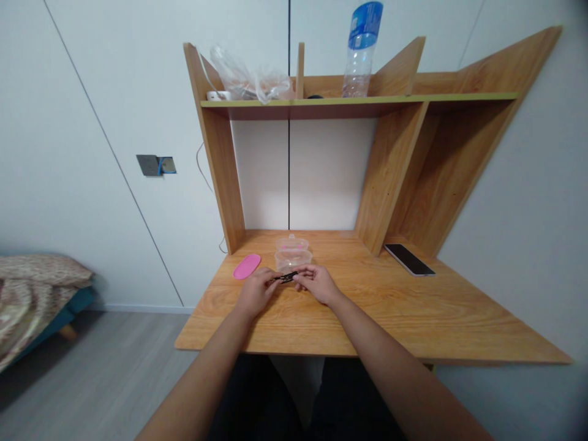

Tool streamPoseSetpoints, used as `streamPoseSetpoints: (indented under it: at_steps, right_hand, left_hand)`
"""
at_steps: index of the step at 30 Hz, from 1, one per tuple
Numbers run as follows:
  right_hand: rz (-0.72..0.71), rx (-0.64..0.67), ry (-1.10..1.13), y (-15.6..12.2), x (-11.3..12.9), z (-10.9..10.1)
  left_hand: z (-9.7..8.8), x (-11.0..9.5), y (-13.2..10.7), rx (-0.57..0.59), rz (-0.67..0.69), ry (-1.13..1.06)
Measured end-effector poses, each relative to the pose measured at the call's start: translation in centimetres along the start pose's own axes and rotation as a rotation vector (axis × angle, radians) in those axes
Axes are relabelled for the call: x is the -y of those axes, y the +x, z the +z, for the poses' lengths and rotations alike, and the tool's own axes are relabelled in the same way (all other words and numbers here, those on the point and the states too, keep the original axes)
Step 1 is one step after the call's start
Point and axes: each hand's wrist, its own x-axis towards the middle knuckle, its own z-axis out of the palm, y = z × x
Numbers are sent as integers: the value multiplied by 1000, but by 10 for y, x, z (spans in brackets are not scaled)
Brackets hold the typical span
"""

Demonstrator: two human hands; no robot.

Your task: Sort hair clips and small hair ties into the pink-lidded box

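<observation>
Between my two hands is a small bunch of thin black pieces (288, 277), too small to name for sure. My left hand (260, 290) is closed on its left end, fingertips pinched. At the other end my right hand (316, 283) is closed too, thumb and fingers touching the black pieces. Just behind the hands stands a clear plastic box (294, 257), its hinged lid (293, 244) raised at the back. To the left of it lies a pink oval tray or lid (247, 266), flat on the desk.
The wooden desk (390, 312) carries a phone (410, 260) at the right. On the shelf (294, 110) above are a plastic bag (250, 76), a white charger-like block (218, 95) and a clear bottle with a blue label (362, 49). A bed (37, 300) stands at the left.
</observation>
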Motion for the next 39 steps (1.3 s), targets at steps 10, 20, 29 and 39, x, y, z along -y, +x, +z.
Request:
streamPoseSetpoints:
  at_steps: [10,20,29,39]
  right_hand:
    - [25,-23,31,-1,5,-1]
    - [19,-30,7,-3,10,-2]
    - [2,-34,-120,-2,6,-1]
    - [-150,-214,-357,-3,7,-2]
  left_hand:
    - [-1,1,2,-30,27,65]
    - [0,8,1,-17,49,70]
    - [3,12,1,-17,63,67]
    - [1,9,1,-95,18,84]
